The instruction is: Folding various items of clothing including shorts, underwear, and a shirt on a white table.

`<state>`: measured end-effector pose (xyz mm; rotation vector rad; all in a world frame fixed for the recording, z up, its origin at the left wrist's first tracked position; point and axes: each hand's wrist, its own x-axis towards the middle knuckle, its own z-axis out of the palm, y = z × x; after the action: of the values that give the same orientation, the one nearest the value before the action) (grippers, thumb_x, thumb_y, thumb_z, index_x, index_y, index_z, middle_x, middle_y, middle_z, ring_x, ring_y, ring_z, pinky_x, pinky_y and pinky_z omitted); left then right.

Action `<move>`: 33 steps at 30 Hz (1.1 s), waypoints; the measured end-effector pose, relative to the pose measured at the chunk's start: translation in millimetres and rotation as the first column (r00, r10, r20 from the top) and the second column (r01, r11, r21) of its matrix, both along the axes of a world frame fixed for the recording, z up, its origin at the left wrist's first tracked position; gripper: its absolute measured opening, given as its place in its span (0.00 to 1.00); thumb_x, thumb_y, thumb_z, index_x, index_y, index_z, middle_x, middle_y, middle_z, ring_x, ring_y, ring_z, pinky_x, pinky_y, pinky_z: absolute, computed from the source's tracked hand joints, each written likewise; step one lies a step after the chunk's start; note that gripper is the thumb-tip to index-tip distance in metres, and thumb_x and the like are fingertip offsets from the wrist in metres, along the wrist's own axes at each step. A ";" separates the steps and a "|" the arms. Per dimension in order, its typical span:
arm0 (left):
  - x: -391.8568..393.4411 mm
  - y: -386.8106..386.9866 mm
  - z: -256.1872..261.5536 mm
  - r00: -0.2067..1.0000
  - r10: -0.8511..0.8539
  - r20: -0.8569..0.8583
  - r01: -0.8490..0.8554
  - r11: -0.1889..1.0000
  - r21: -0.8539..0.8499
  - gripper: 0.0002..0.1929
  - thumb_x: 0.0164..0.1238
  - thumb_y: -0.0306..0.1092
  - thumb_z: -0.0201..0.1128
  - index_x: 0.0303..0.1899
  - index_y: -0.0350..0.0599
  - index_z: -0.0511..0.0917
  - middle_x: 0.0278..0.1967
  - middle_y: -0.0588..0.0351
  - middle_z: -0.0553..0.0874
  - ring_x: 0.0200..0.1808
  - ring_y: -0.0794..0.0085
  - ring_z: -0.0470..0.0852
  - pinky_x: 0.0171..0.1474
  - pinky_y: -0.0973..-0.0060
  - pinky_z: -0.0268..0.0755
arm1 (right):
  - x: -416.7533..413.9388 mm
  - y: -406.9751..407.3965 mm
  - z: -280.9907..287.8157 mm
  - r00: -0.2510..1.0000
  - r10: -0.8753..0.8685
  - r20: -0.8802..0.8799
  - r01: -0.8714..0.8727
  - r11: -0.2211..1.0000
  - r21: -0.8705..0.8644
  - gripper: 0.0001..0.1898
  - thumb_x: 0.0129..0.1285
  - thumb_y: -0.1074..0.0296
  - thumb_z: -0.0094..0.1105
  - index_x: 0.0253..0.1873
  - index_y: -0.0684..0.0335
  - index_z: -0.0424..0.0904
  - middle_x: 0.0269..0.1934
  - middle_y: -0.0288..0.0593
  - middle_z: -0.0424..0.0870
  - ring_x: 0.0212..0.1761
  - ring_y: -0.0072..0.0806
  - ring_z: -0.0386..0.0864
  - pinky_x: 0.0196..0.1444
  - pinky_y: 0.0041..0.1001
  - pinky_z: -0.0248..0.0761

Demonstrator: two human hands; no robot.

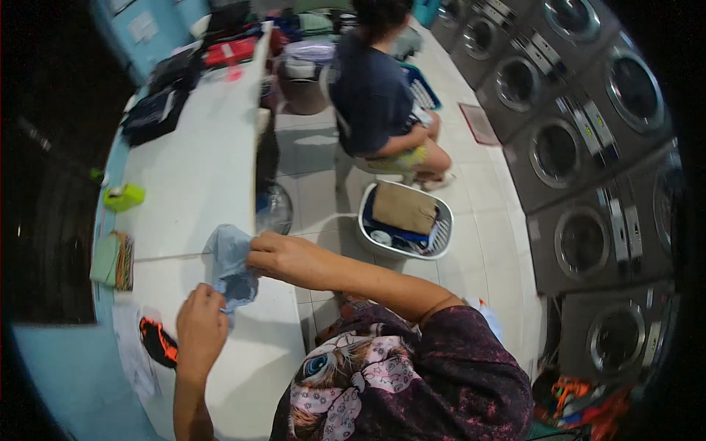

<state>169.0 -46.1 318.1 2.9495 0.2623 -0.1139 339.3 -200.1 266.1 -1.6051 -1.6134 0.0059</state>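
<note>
Both my hands hold a small light-blue cloth garment (pixel 236 262) above the white table (pixel 187 193). My left hand (pixel 204 317) grips its lower left edge, and my right hand (pixel 270 254) pinches its upper right side. The garment hangs partly open between them, and what kind it is cannot be told. Left of my left hand lie a black and orange cloth item (pixel 159 342) and a white cloth (pixel 131 347). A folded stack of green and brown cloths (pixel 113 260) stands at the table's left edge.
A white laundry basket (pixel 451 220) with folded clothes stands on the tiled floor. Beyond it a person (pixel 369 93) sits with cloth in the lap. Front-loading washing machines (pixel 554 154) line the right. Dark folded clothes (pixel 154 113) and a lime-green container (pixel 124 197) are on the table.
</note>
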 end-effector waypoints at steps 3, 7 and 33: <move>35.3 -41.6 -12.7 0.945 -0.317 0.077 0.324 0.940 -0.106 0.14 0.47 0.23 0.56 0.39 0.44 0.73 0.45 0.48 0.76 0.42 0.54 0.76 0.45 0.63 0.69 | 11.7 -76.0 -19.9 0.973 -0.219 -0.075 0.210 0.971 -0.112 0.09 0.52 0.71 0.58 0.38 0.62 0.72 0.36 0.44 0.72 0.41 0.39 0.72 0.44 0.33 0.68; 76.1 -101.6 -12.1 0.845 -0.535 0.011 0.523 0.821 -0.228 0.17 0.48 0.23 0.55 0.43 0.48 0.74 0.45 0.47 0.76 0.41 0.55 0.77 0.41 0.64 0.70 | 32.7 -162.7 -35.4 0.896 -0.340 -0.287 0.309 0.940 -0.148 0.08 0.55 0.70 0.58 0.38 0.63 0.71 0.34 0.46 0.74 0.39 0.43 0.72 0.42 0.36 0.66; 264.6 -356.5 -100.3 0.234 -0.972 -0.018 0.954 0.233 -0.188 0.18 0.53 0.20 0.50 0.47 0.47 0.74 0.41 0.47 0.75 0.42 0.51 0.76 0.40 0.61 0.70 | -27.0 -371.6 -97.3 -0.065 -0.813 -0.578 0.968 0.088 -0.234 0.09 0.50 0.77 0.51 0.39 0.64 0.71 0.38 0.47 0.74 0.45 0.43 0.73 0.50 0.36 0.65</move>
<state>433.6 -402.6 217.8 2.4157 -1.5825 -0.4582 312.3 -571.7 168.8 -1.8914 0.2823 -0.3845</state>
